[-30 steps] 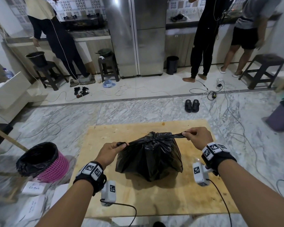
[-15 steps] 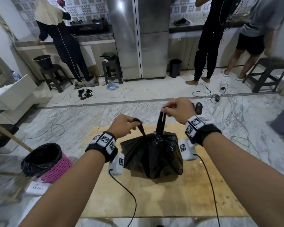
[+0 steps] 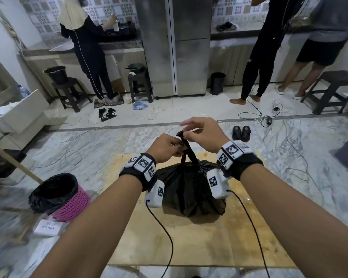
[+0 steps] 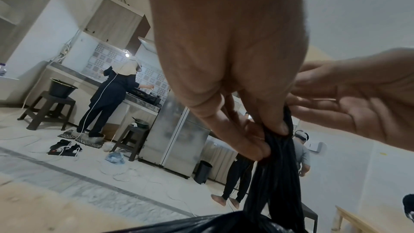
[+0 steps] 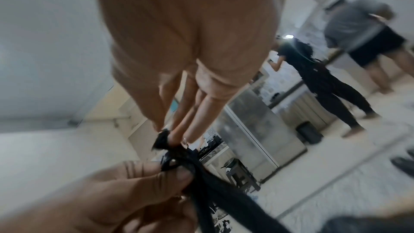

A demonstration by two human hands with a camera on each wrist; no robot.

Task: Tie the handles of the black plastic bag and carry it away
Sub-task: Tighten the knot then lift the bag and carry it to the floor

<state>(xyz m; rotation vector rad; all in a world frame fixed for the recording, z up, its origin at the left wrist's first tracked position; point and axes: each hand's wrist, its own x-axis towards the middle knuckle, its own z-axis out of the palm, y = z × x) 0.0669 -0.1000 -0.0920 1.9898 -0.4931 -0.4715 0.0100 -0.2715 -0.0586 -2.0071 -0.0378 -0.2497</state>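
Observation:
A full black plastic bag (image 3: pixel 191 189) sits on a wooden board (image 3: pixel 209 241). Its two handles (image 3: pixel 187 151) rise together above it as twisted black strips (image 4: pixel 277 166). My left hand (image 3: pixel 167 146) pinches the handles between thumb and fingers (image 4: pixel 264 141), seen again in the right wrist view (image 5: pixel 179 174). My right hand (image 3: pixel 197 130) meets it just above and pinches the handle tip (image 5: pixel 163 139) with its fingertips, the other fingers spread. Both hands touch over the bag's middle.
A pink basket lined with a black bag (image 3: pixel 58 195) stands on the floor to the left. Cables (image 3: pixel 289 149) and sandals (image 3: pixel 241 132) lie on the marble floor beyond. Three people (image 3: pixel 88 49) stand at the far kitchen counter near a steel fridge (image 3: pixel 173 47) and stools (image 3: pixel 329 89).
The hands went from pulling the handles apart sideways to raising them and bringing them together above the bag. The head view has tilted up slightly.

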